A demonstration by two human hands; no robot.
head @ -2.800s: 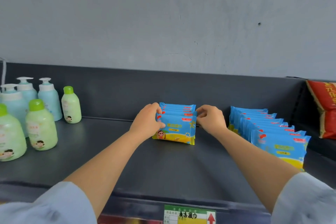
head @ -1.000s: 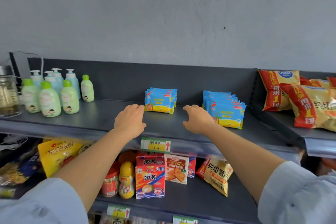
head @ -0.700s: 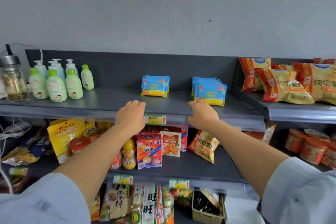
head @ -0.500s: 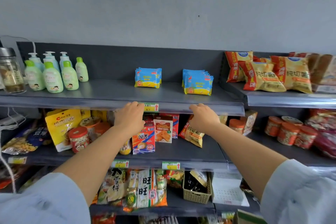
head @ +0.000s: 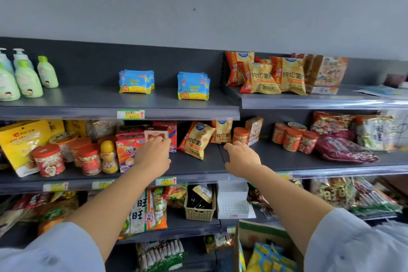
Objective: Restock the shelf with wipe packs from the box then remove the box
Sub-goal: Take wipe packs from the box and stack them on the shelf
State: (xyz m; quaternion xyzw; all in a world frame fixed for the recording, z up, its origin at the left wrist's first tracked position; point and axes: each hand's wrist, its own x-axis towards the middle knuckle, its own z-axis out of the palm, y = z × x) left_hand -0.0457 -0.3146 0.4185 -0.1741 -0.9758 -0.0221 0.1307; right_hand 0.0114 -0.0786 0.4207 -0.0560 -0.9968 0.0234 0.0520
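Grip slack and empty in left hand (head: 152, 157) and right hand (head: 241, 159), both before the middle shelf (head: 198, 166); packs (head: 193, 85) stand on the top shelf (head: 88, 104), more wait in the box (head: 262, 233) low right, and a careless reach down could topple nearby snacks (head: 196, 139).

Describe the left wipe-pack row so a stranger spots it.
On the dark grey top shelf, right of the pale green bottles, stand two rows of blue-and-yellow wipe packs. The left row sits above the yellow price tag; the right row does not.
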